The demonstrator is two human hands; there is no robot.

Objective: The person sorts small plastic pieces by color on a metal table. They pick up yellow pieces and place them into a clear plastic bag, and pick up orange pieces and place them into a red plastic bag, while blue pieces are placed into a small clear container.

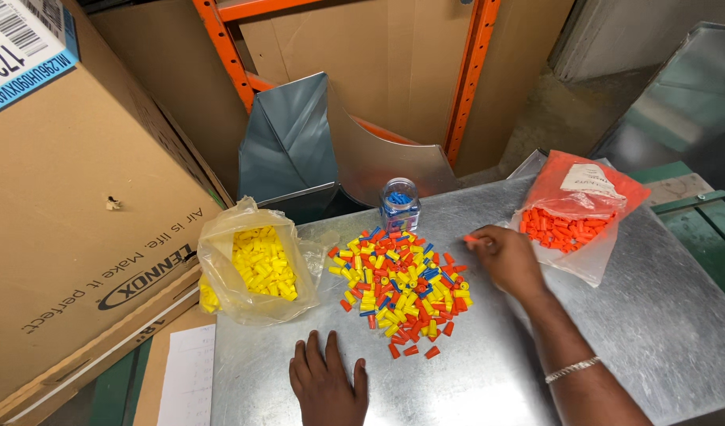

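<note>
Best to lift 1 piece at a time: right hand [508,259] pinching a small orange plastic wire cap [470,238] beside the mixed pile of yellow, orange and blue caps [399,288]. Left hand [327,386] flat, empty. Yellow caps bagged left [252,264]; orange bag [575,217], white label, right; brown carton with white-and-blue corner label [22,43].

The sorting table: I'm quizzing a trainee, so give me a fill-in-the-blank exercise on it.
1. The right hand pinches one ____ cap.
2. The left hand rests ____ on the metal table.
3. The bag left of the mixed pile holds ____ caps.
4. The small jar holds ____ caps.

Missing: orange; flat; yellow; blue
</note>
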